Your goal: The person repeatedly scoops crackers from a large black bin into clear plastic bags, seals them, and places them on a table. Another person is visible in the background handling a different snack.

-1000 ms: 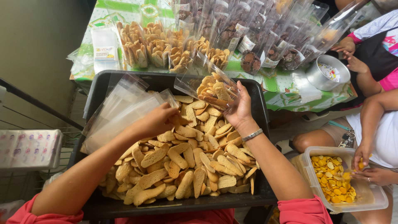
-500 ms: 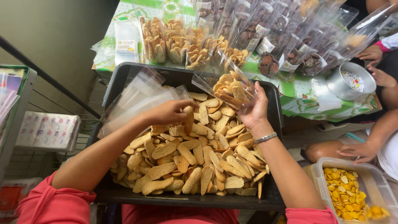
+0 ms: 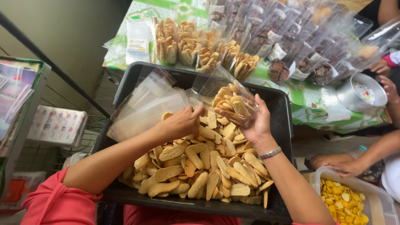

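- The right hand [image 3: 255,121] is clenched around a clear plastic bag [image 3: 231,100] part-filled with toasted biscuit slices, fingers curled over its right side, thumb underneath.
- That bag lies tilted in the grip, long axis running from the palm up and to the left; its open mouth points toward the left hand.
- The left hand [image 3: 182,122] sits just beside the bag's mouth, fingers pinched together on a biscuit [image 3: 167,115] whose pale end peeks out at the knuckles; whether more than one is in there cannot be told.
- Below both hands lies the loose heap of biscuits [image 3: 204,171], far too many to count, oblong slices pointing every which way in a black tray [image 3: 280,111].
- Left of the left hand, a stack of empty clear bags [image 3: 146,106] leans on the tray's corner.
- Beyond the grip, on the green-patterned table [image 3: 310,102], stand filled bags of pale biscuits [image 3: 199,50] and bags of dark pieces [image 3: 287,62], packed in rows too blurred to count.
- Right of the right hand, another person's two hands: one [image 3: 389,87] at a metal bowl [image 3: 362,93], one [image 3: 346,166] near a clear tub of yellow chips [image 3: 346,204].
- One bracelet [image 3: 270,153] rings the right wrist.
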